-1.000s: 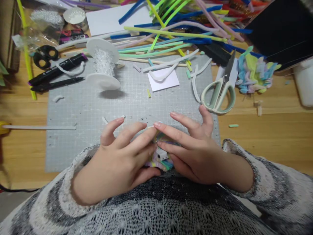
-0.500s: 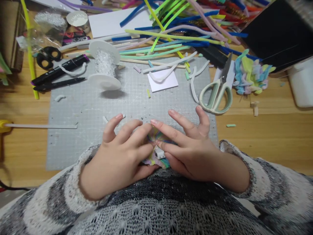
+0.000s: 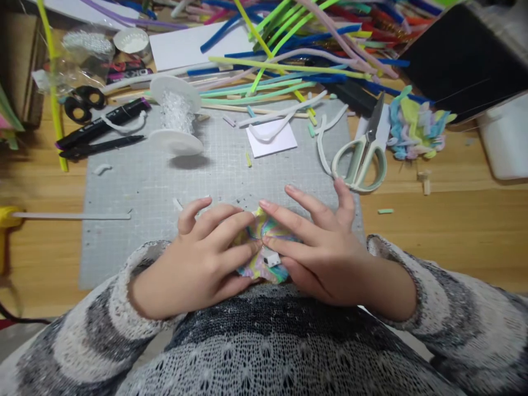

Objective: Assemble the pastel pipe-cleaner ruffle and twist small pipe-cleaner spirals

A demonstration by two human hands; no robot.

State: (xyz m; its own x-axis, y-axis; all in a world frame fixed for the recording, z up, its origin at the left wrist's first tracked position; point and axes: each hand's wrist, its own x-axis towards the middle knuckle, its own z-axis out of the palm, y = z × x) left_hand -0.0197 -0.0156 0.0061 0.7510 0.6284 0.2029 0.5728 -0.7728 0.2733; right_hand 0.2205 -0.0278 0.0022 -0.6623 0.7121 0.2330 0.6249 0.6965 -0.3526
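Observation:
Close to my body, at the front edge of the grey cutting mat [image 3: 124,231], lies a pastel pipe-cleaner piece [image 3: 258,272] in yellow, pink, blue and green. A small white block [image 3: 271,258] with a dark spot sits on it. My left hand [image 3: 210,258] grips the piece from the left, thumb below and fingers on top. From the right my right hand [image 3: 325,253] holds it too, index and middle fingers over it and the other fingers spread. Both hands' fingertips meet near its middle and hide part of it.
Beyond my hands stand a spool of clear beaded string [image 3: 177,113] and scissors [image 3: 363,159]. A second pastel piece [image 3: 418,126] lies to the right, black markers [image 3: 103,126] to the left. Pipe cleaners [image 3: 289,55] heap at the back. A glue gun [image 3: 8,215] shows at the left edge.
My left hand has shifted slightly, uncovering more of the pastel piece's left side. My right hand stays nearly in place. The whole view has moved a little.

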